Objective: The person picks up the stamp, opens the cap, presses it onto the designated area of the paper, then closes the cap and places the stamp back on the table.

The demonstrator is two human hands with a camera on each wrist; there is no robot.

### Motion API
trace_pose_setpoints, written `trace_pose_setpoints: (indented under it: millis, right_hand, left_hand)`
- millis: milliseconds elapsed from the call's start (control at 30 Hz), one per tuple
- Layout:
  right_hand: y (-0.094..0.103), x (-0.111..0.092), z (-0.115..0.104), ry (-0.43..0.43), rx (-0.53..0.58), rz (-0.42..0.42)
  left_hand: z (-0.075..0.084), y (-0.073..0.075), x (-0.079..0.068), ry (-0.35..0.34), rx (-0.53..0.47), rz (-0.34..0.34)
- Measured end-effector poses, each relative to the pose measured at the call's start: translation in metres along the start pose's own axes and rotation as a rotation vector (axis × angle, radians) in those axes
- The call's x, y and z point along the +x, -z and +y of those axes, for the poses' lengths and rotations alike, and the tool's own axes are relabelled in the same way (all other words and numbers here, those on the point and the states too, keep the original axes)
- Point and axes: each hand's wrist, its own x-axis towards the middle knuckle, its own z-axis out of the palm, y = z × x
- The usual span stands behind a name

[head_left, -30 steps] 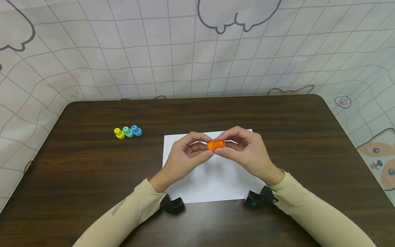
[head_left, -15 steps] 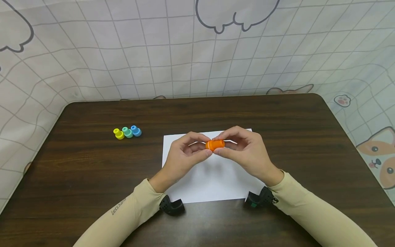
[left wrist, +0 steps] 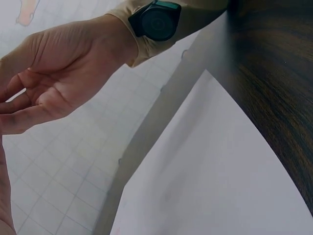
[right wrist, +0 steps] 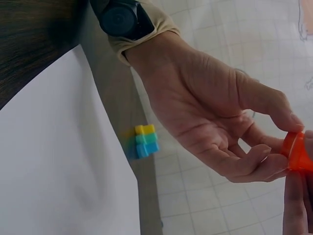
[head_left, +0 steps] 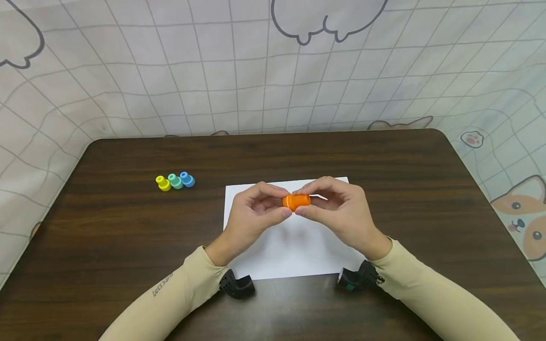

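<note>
A small orange stamp-like piece [head_left: 297, 201] lies sideways between both hands, above a white sheet of paper [head_left: 294, 255]. It has a pale ring near its left end. My left hand [head_left: 251, 218] pinches that end between thumb and fingers; my right hand [head_left: 341, 210] pinches the other end. In the right wrist view the left hand [right wrist: 200, 103] holds the orange piece [right wrist: 296, 152], with fingers of the right hand at the lower right edge. In the left wrist view the right hand [left wrist: 63, 68] shows, but the piece is out of frame.
A yellow [head_left: 163, 183], a teal [head_left: 175, 181] and a blue [head_left: 187, 179] piece of knobbed shape stand side by side at the left of the dark wooden table [head_left: 128, 227]. A grid-patterned cloth [head_left: 256, 71] hangs behind the table.
Both hands keep their grip on the orange piece, almost in place. The whole head view shifts very slightly; the three coloured pieces stay where they stand.
</note>
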Motion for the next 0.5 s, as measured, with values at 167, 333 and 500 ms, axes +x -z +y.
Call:
trace_pose_setpoints:
  millis: [167, 333, 500]
  right_hand:
    - [-0.0014, -0.0007, 0.0009, 0.021, -0.029, 0.013]
    - [-0.0026, -0.0005, 0.0003, 0.031, -0.036, 0.023]
    - [-0.0034, 0.0, 0.0008, 0.032, -0.038, 0.029]
  left_hand:
    - [0.0002, 0.0, 0.0, 0.004, -0.018, -0.003]
    - [0.0013, 0.0001, 0.0005, 0.012, -0.02, -0.005]
    - [0.001, 0.0007, 0.0011, 0.026, -0.034, -0.005]
